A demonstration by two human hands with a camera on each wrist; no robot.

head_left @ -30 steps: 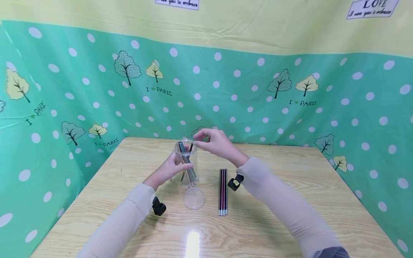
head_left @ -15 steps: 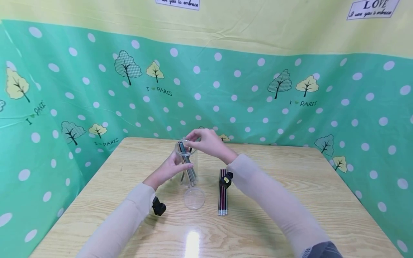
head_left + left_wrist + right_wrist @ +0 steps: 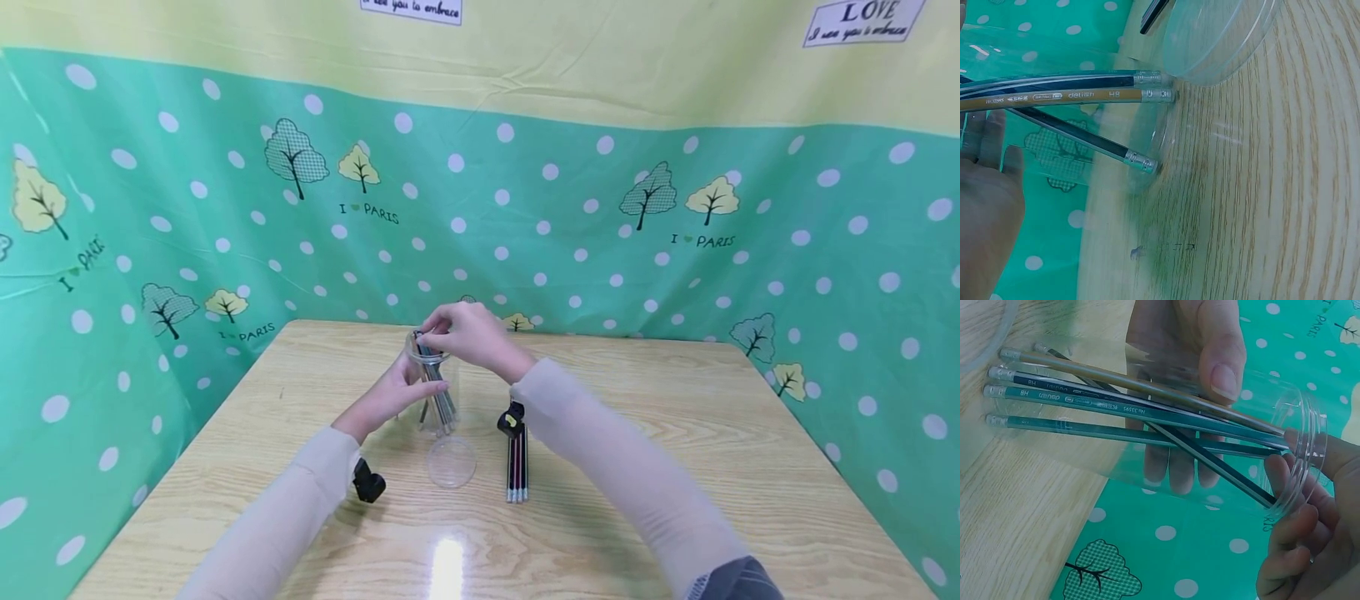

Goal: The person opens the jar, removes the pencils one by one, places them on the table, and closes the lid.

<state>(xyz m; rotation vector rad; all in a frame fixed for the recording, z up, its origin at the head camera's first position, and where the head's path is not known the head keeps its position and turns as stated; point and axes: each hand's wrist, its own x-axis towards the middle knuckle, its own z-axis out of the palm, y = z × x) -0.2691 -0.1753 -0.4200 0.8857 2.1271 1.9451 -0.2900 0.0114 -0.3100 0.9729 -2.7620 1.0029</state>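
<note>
Left hand (image 3: 386, 402) goes round the clear jar (image 3: 1319, 431), thumb on 1 side & fingers bent on the other, holding it. Right hand (image 3: 474, 333) is at the jar's open top, fingers bent w/ tips close tog., pinching the tops of the pencils (image 3: 1116, 407) inside, which lean & cross. Jar is upright, nearer the far edge of the table (image 3: 675, 433), a bit left of mid. Lid (image 3: 452, 462) lies flat just in front, twd the near edge. Loose pencils (image 3: 517, 467) lie in a row right of it, silver ends twd the near edge
</note>
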